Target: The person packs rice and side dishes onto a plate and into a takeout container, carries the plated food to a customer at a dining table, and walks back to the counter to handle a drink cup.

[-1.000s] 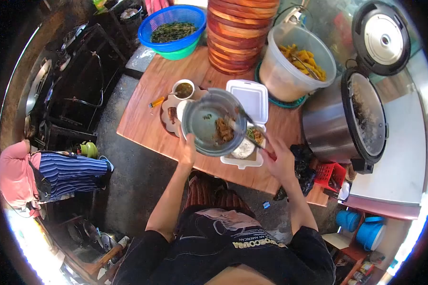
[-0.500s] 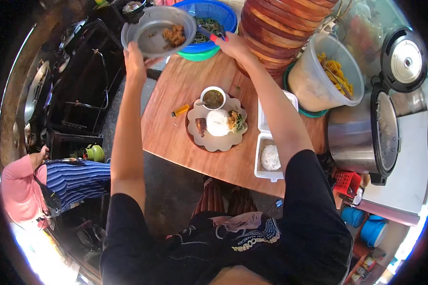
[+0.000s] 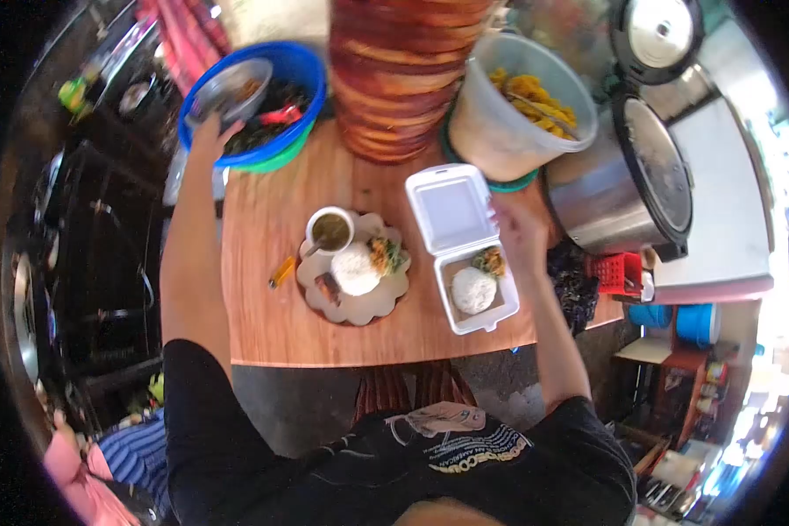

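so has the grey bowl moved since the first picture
Yes, the grey bowl has gone up and left in view, from partly covering the scalloped plate to inside the blue basket.

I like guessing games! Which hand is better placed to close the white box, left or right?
Probably the right hand. It is right by the open white lid, while the left hand is farther away, reaching to the gray bowl in the blue basket.

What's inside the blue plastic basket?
Dark leafy greens, something red lying on them, and a translucent grey bowl at the left hand. Whatever is under the bowl is covered.
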`<action>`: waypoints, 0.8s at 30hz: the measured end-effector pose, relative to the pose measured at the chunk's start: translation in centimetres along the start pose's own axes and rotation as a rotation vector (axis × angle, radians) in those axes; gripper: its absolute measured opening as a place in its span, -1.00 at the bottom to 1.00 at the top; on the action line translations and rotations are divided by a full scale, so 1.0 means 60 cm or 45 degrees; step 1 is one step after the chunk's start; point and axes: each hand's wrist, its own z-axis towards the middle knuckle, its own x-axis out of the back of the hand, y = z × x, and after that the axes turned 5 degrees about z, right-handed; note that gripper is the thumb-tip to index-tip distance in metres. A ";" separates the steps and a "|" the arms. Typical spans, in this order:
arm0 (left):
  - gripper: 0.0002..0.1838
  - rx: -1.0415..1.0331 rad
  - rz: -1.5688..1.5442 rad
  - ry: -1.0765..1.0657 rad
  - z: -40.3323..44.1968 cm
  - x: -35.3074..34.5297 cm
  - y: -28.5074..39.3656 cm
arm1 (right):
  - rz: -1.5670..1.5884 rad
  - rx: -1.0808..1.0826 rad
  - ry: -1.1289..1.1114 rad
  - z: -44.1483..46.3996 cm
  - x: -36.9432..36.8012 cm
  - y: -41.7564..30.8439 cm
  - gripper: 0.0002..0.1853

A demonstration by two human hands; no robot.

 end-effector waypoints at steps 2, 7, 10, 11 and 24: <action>-0.48 0.665 -1.289 0.359 -0.010 -0.003 0.084 | -0.144 0.138 0.260 0.089 0.087 -0.040 -0.78; -0.49 0.713 -1.081 0.450 -0.017 0.000 0.149 | -0.761 0.438 0.291 0.315 0.166 0.126 -0.79; -0.46 0.676 -1.149 0.293 -0.061 0.026 0.162 | -1.198 0.084 -0.104 0.384 0.167 0.232 -0.77; -0.48 0.520 -1.131 0.266 -0.096 0.032 0.173 | -1.182 -0.015 -0.133 0.398 0.160 0.236 -0.74; -0.66 1.057 -1.068 0.849 -0.664 -0.112 0.246 | -0.672 0.237 -0.543 0.419 0.125 0.158 -0.71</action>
